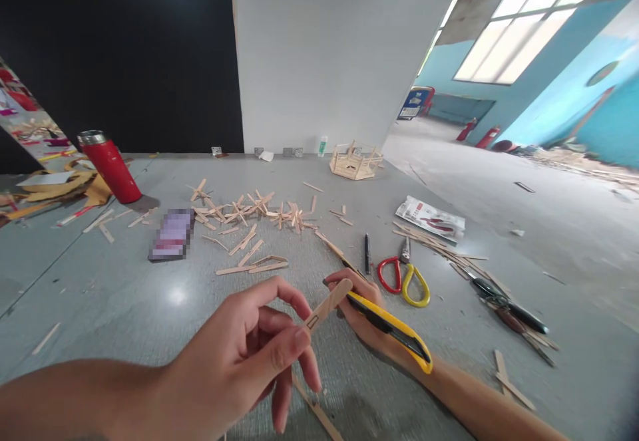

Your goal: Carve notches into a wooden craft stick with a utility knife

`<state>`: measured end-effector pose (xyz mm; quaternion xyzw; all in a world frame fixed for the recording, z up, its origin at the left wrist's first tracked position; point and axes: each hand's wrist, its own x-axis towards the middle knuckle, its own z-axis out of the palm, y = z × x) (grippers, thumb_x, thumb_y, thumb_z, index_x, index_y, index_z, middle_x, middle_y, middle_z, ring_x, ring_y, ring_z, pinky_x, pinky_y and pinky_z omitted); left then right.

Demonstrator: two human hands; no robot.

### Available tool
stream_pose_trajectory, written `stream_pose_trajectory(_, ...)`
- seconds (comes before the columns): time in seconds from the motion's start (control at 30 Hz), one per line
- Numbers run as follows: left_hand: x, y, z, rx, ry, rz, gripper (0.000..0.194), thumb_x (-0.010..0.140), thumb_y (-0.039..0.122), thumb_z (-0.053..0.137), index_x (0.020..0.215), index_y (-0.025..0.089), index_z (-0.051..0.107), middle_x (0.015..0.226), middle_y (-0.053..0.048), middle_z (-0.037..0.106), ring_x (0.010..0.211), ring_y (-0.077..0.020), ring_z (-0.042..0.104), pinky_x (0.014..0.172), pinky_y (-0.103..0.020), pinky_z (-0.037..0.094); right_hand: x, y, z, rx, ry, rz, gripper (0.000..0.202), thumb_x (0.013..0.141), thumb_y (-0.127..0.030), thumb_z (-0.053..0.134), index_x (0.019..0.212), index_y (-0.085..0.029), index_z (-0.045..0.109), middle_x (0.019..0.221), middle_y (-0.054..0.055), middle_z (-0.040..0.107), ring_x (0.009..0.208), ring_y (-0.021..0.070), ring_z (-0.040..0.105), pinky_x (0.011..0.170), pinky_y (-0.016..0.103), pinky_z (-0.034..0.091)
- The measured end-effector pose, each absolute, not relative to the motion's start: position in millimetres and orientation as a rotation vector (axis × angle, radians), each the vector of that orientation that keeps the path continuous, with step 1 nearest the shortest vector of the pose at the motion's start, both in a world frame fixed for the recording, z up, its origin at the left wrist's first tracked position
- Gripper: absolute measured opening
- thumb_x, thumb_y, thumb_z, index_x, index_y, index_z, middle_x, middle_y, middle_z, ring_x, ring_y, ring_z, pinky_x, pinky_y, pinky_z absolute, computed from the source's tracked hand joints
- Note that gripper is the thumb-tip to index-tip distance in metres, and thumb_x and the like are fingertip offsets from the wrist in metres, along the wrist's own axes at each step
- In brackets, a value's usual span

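Observation:
My left hand pinches a wooden craft stick between thumb and forefinger, tilted up to the right. A small dark rectangle is marked on the stick near my thumb. Just beyond it, my right hand is closed on a yellow-and-black utility knife, whose handle slants back over my right wrist. The stick hides part of the right fingers, and I cannot make out the blade. A thin pencil-like rod reaches behind the right hand; whether it is touched cannot be told.
Craft sticks lie scattered beyond my hands. On the left are a phone and red bottle. On the right are a black pen, red-and-yellow-handled scissors, a packet and dark-handled tools. A stick model stands behind.

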<state>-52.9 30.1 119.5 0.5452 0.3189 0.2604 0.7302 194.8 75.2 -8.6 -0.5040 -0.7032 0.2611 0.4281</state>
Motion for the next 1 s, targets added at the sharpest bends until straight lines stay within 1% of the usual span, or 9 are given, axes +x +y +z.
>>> stream_pose_trajectory(0.23,-51,34,117,1.189,0.691,0.618,0.031,0.095,0.048,0.058,0.102,0.020,0.046,0.079,-0.003,0.070,0.048,-0.0068,0.058,0.042,-0.016,0.032,196,75,-10,-1.260,-1.766,0.651,0.024,0.095,-0.043,0.051,0.089,-0.022,0.060,0.061,-0.002,0.059,0.052,0.0133,0.055,0.049,0.025,0.042)
stream_pose_trajectory(0.4,-51,34,117,1.250,0.727,0.647,0.028,0.095,0.045,0.058,0.099,0.019,0.049,0.083,-0.004,0.071,0.056,-0.0088,0.062,0.045,-0.017,0.036,195,74,-8,-1.266,-1.782,0.648,0.024,0.096,-0.041,0.049,0.088,-0.021,0.060,0.062,-0.002,0.059,0.051,0.0128,0.053,0.050,0.025,0.042)
stream_pose_trajectory(0.47,-52,33,119,1.309,0.754,0.674,0.024,0.095,0.041,0.060,0.095,0.019,0.052,0.085,-0.004,0.071,0.062,-0.0096,0.064,0.051,-0.018,0.042,194,74,-7,-1.279,-1.784,0.642,0.023,0.096,-0.040,0.049,0.087,-0.022,0.060,0.060,-0.003,0.058,0.051,0.0124,0.052,0.049,0.024,0.041)
stream_pose_trajectory(0.53,-52,33,120,1.387,0.780,0.697,0.021,0.093,0.037,0.063,0.091,0.018,0.056,0.085,-0.003,0.071,0.068,-0.0107,0.065,0.061,-0.021,0.048,194,74,-7,-1.278,-1.796,0.654,0.021,0.096,-0.039,0.050,0.088,-0.022,0.059,0.059,-0.003,0.057,0.051,0.0123,0.052,0.049,0.024,0.041)
stream_pose_trajectory(0.6,-53,33,120,1.453,0.799,0.712,0.018,0.091,0.034,0.066,0.088,0.018,0.060,0.081,-0.002,0.070,0.073,-0.0120,0.065,0.070,-0.024,0.051,195,74,-9,-1.268,-1.818,0.675,0.019,0.096,-0.038,0.050,0.091,-0.022,0.058,0.059,-0.004,0.057,0.051,0.0121,0.052,0.049,0.024,0.040)
stream_pose_trajectory(0.67,-53,34,119,1.487,0.808,0.724,0.017,0.089,0.033,0.068,0.086,0.018,0.061,0.077,-0.001,0.068,0.075,-0.0128,0.065,0.075,-0.026,0.052,197,75,-12,-1.263,-1.835,0.670,0.018,0.096,-0.038,0.050,0.092,-0.023,0.058,0.059,-0.004,0.057,0.050,0.0119,0.052,0.049,0.024,0.040)
stream_pose_trajectory(0.83,-52,33,121,1.440,0.839,0.704,0.019,0.086,0.032,0.072,0.089,0.018,0.060,0.074,-0.001,0.069,0.071,-0.0146,0.067,0.070,-0.027,0.053,198,77,-18,-1.269,-1.821,0.650,0.019,0.096,-0.040,0.050,0.093,-0.023,0.058,0.057,-0.004,0.058,0.049,0.0119,0.052,0.050,0.024,0.042)
stream_pose_trajectory(0.9,-51,34,124,1.393,0.842,0.654,0.020,0.084,0.032,0.073,0.090,0.018,0.060,0.077,-0.002,0.071,0.067,-0.0142,0.067,0.062,-0.025,0.052,198,77,-20,-1.279,-1.774,0.687,0.020,0.096,-0.041,0.052,0.093,-0.023,0.057,0.057,-0.004,0.059,0.048,0.0119,0.054,0.049,0.024,0.042)
stream_pose_trajectory(1.0,-51,47,123,1.362,0.833,0.496,0.018,0.086,0.033,0.069,0.090,0.016,0.062,0.082,-0.004,0.072,0.061,-0.0118,0.066,0.050,-0.020,0.045,199,74,-24,-1.274,-1.694,0.743,0.021,0.095,-0.042,0.054,0.087,-0.023,0.058,0.058,-0.003,0.061,0.044,0.0111,0.053,0.045,0.023,0.042)
